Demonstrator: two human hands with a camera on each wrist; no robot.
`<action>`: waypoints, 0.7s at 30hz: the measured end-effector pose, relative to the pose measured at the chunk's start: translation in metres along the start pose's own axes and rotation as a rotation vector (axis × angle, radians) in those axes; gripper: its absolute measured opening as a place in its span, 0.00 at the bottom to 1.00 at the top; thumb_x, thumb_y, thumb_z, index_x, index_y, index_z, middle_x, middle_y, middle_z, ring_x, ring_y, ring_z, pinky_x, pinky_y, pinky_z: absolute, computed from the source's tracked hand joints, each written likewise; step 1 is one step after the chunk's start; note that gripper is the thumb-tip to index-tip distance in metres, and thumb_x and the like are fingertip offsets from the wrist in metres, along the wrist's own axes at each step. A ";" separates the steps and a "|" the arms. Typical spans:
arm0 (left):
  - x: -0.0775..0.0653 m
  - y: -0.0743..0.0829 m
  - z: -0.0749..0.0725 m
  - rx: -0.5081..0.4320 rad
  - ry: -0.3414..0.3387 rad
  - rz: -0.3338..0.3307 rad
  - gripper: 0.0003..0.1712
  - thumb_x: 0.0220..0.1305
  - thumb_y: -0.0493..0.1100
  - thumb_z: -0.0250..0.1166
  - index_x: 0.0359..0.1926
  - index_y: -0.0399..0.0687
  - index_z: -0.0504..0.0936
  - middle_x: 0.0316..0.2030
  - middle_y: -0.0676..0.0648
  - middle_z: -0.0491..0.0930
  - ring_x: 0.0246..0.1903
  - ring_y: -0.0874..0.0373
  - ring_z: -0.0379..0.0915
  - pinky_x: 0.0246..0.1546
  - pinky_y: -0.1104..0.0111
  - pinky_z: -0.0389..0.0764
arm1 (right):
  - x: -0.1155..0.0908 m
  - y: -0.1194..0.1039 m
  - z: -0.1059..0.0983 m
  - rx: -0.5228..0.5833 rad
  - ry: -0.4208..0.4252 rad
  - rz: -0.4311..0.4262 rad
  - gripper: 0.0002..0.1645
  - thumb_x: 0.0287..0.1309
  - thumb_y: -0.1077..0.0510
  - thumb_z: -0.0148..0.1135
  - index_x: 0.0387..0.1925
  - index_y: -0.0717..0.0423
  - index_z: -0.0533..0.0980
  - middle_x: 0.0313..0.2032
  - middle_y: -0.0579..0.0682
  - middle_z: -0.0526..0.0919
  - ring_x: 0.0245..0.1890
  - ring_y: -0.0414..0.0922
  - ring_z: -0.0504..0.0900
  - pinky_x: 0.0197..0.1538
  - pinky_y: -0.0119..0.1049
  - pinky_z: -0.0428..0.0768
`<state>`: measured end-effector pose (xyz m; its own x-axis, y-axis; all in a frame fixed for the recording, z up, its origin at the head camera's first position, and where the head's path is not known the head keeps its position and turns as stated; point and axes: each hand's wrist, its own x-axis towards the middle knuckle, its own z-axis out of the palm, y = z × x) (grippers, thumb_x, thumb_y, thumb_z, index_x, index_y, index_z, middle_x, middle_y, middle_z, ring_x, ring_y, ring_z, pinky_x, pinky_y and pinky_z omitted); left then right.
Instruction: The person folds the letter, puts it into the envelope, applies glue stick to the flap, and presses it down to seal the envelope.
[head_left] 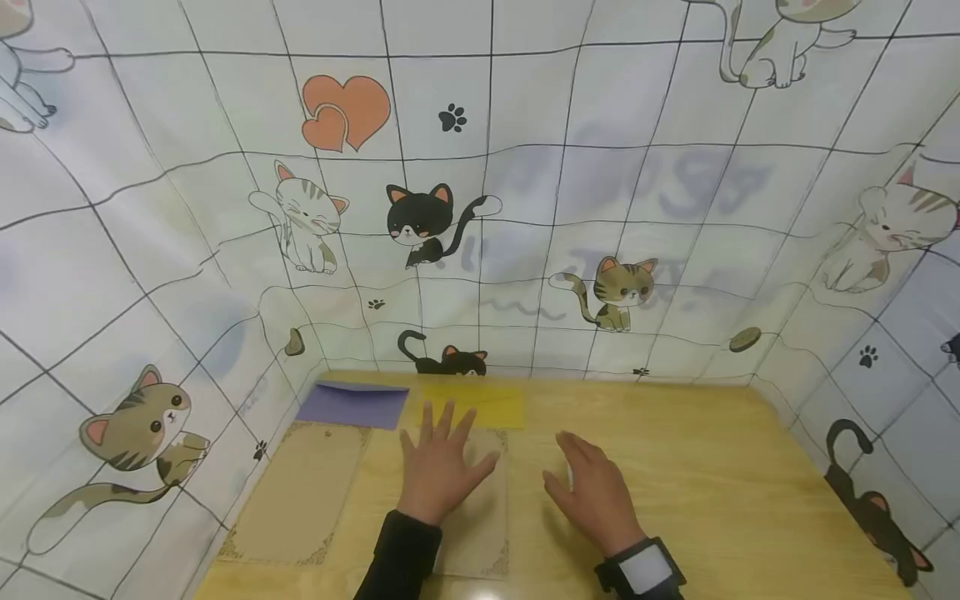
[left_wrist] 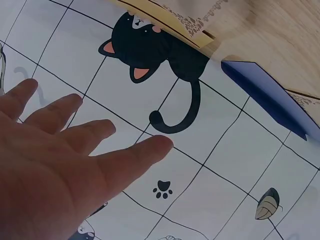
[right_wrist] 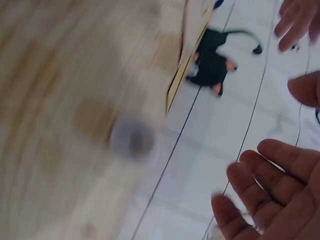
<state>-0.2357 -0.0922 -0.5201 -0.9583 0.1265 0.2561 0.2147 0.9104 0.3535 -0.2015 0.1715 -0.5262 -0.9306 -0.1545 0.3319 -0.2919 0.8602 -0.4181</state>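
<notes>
My left hand (head_left: pixel 441 471) is held with fingers spread over a tan sheet of paper with an ornate border (head_left: pixel 480 533). At that sheet's far end lies a yellow envelope (head_left: pixel 498 407), partly hidden by the fingertips. In the left wrist view the left hand (left_wrist: pixel 65 160) holds nothing. To the right, my right hand (head_left: pixel 596 496) has loosely bent fingers and grips nothing. Beside it sits a small round whitish thing (right_wrist: pixel 132 139), blurred in the right wrist view and mostly covered by the hand in the head view; its kind is unclear.
A second bordered tan sheet (head_left: pixel 292 492) lies at the left of the wooden table (head_left: pixel 697 475). Beyond it is a purple envelope (head_left: pixel 356 406) with its flap raised. White cat-print cloth (head_left: pixel 525 192) surrounds the back and sides.
</notes>
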 end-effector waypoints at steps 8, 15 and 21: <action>0.013 -0.019 -0.012 -0.093 -0.031 -0.034 0.44 0.77 0.66 0.68 0.82 0.47 0.76 0.82 0.30 0.72 0.81 0.23 0.67 0.73 0.26 0.77 | 0.010 -0.019 0.012 0.370 -0.260 0.152 0.42 0.80 0.46 0.70 0.82 0.64 0.70 0.77 0.69 0.78 0.67 0.66 0.88 0.67 0.66 0.87; -0.003 -0.056 -0.020 -0.285 -0.150 -0.222 0.46 0.75 0.50 0.74 0.81 0.26 0.68 0.73 0.21 0.77 0.74 0.24 0.76 0.74 0.34 0.80 | 0.012 -0.020 0.021 0.655 -0.469 0.284 0.51 0.83 0.43 0.64 0.89 0.65 0.57 0.84 0.76 0.64 0.79 0.74 0.74 0.75 0.69 0.81; -0.018 -0.083 -0.016 -0.411 -0.270 -0.304 0.51 0.70 0.46 0.79 0.82 0.25 0.66 0.68 0.22 0.83 0.66 0.27 0.85 0.68 0.37 0.85 | 0.012 -0.017 0.036 1.003 -0.543 0.352 0.46 0.89 0.50 0.55 0.89 0.72 0.50 0.88 0.78 0.50 0.86 0.77 0.61 0.78 0.66 0.80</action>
<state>-0.2335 -0.1767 -0.5400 -0.9910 0.0280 -0.1311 -0.0741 0.7008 0.7095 -0.2155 0.1373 -0.5453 -0.8955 -0.3790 -0.2331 0.1801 0.1704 -0.9688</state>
